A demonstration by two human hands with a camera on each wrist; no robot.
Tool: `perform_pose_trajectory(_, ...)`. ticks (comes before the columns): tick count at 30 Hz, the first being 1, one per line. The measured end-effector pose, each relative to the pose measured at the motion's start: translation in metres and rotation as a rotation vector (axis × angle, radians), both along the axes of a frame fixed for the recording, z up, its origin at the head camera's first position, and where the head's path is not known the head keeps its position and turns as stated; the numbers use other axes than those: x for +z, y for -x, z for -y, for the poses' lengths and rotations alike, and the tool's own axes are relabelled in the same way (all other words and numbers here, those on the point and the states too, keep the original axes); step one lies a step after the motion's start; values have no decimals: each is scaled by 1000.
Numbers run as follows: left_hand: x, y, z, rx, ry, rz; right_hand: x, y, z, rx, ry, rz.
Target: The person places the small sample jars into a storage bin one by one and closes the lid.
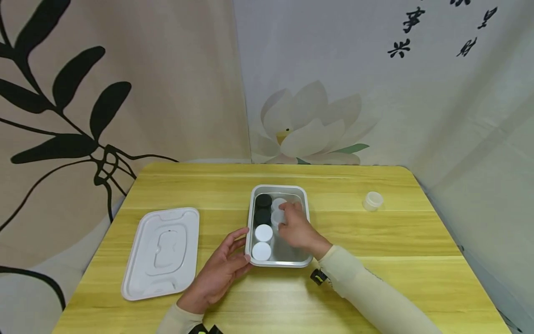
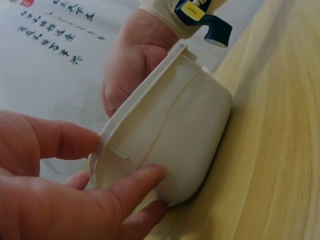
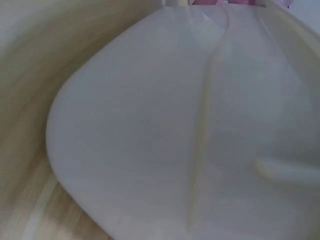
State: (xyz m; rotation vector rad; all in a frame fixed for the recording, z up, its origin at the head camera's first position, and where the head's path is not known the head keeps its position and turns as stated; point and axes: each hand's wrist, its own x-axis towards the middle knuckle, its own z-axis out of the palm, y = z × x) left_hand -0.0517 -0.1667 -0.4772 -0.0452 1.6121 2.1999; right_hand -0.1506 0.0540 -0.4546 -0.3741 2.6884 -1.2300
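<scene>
A rectangular container [image 1: 292, 265] with a silvery interior stands at the middle of the table. My left hand [image 1: 223, 269] holds its near left corner, fingers and thumb at the rim and outer wall, as the left wrist view shows. Inside, the left column has two black-topped jars [image 1: 263, 208] and two white-topped jars [image 1: 262, 242]. Beside the black ones are a translucent jar [image 1: 278, 203] and a second translucent jar [image 1: 277, 218] nearer me. My right hand [image 1: 298, 227] reaches in over the right side and pinches this nearer one between thumb and finger. The container wall [image 3: 140, 120] fills the right wrist view.
A white lid [image 1: 162, 253] lies flat on the table, left of the container. Toward the right back stands another small translucent jar [image 1: 372, 201]. Curtains with printed leaves, a flower and characters hang behind the wooden table [image 1: 342, 185].
</scene>
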Motion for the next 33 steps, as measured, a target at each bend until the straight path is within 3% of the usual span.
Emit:
perform_pose_trajectory(13, 2, 0, -1, 9, 2, 5, -4, 1, 4, 0, -19, 6)
perform_pose_trajectory(21, 1, 0, -2, 7, 4, -1, -1, 2, 1, -31, 52, 65)
perform_pose_trajectory(25, 0, 0, -2, 6, 1, -4, 4, 5, -2, -31, 76, 49)
perform_pose_trajectory(33, 2, -1, -4, 5, 17, 1, 20, 6, -16, -98, 241, 120)
